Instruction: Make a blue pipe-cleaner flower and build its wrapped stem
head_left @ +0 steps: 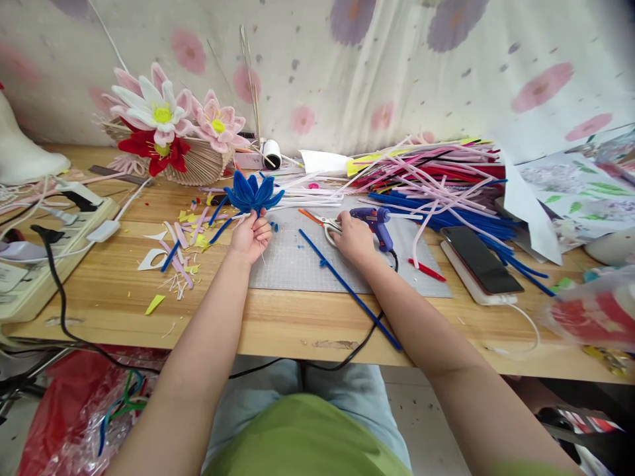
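Observation:
My left hand (251, 237) pinches the base of a blue pipe-cleaner flower (253, 194) and holds it upright, petals spread above my fingers. Thin pale strands hang below that hand. My right hand (353, 238) is closed over the handles of a pair of scissors (328, 225), which lie low over the grey cutting mat (288, 274); my fingertips are partly hidden. Just beyond it lies a purple glue gun (376, 223). One long blue pipe cleaner (347, 288) runs slantwise between my forearms, past the front edge of the mat.
Bundled pipe cleaners (431, 172) lie at the back right. A phone (481, 259) rests on a white block beside a red pen (427, 270). Scraps (184, 248) litter the left side, near a power strip (54, 244). Finished flowers (161, 116) stand behind. A black cord (357, 347) crosses the front edge.

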### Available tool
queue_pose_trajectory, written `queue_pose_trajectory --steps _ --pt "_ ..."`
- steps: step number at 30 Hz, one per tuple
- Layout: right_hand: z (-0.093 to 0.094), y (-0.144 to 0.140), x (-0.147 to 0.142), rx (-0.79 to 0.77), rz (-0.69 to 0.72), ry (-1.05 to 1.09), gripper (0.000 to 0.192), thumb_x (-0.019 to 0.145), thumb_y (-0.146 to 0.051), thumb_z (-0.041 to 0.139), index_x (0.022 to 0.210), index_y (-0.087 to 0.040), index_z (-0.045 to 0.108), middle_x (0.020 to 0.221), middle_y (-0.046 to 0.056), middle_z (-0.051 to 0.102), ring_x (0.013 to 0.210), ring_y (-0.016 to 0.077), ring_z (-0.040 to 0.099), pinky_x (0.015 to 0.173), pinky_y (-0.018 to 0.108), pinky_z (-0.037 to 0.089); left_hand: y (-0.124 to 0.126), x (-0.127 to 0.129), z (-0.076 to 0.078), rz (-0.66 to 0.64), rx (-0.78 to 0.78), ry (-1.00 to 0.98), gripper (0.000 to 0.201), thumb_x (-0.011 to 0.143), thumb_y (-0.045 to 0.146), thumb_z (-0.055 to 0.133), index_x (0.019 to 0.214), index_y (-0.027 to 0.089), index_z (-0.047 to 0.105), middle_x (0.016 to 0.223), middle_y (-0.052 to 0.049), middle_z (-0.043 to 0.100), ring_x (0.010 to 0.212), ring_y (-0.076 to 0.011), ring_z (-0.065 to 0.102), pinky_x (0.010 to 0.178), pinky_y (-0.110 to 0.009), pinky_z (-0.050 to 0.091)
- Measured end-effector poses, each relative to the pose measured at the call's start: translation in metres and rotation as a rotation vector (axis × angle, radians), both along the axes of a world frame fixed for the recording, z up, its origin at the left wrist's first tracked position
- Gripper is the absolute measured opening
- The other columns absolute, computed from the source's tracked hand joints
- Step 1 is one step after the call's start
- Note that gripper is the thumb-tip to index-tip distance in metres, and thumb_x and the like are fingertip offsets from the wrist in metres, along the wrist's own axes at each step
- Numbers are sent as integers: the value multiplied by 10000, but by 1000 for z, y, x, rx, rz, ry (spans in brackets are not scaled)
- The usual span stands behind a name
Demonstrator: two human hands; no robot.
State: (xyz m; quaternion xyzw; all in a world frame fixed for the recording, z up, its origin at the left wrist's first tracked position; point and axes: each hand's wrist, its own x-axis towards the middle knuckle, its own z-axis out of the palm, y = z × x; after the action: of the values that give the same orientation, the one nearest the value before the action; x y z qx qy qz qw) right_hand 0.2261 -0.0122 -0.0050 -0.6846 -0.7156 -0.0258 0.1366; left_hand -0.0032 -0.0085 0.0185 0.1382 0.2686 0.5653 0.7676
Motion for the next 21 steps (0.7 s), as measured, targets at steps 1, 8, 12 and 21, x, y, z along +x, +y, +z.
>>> queue_pose_trajectory --steps 1,8,12,21 --pt "1 0 1 10 24 0 297 777 -301 515 1021 -133 517 951 133 612 894 253 538 721 316 378 0 0 0 -4 1 -19 250 909 236 356 768 122 527 455 86 229 328 -15 249 318 -119 216" --pt "31 -14 -4 -108 358 63 163 794 -247 471 920 -187 556 964 73 603 879 191 534 709 276 374 -5 3 0 -45 50 -93 216 904 175 355 932 116 561 536 51 437 428 -13 421 425 -111 381" --pt "36 -27 -8 -440 483 31 359 665 -225 603 1007 -199 497 889 34 624 741 159 556 596 240 354 -7 4 -1 -37 69 -30 217 895 174 377 948 103 574 625 18 546 500 -11 500 470 -101 432" --pt "35 -19 -2 -464 155 559 200 696 -156 519 894 -164 536 746 15 573 580 93 503 514 207 371 -13 22 -7 -31 127 350 154 834 230 504 862 114 601 664 -8 625 514 -53 568 501 -168 476"
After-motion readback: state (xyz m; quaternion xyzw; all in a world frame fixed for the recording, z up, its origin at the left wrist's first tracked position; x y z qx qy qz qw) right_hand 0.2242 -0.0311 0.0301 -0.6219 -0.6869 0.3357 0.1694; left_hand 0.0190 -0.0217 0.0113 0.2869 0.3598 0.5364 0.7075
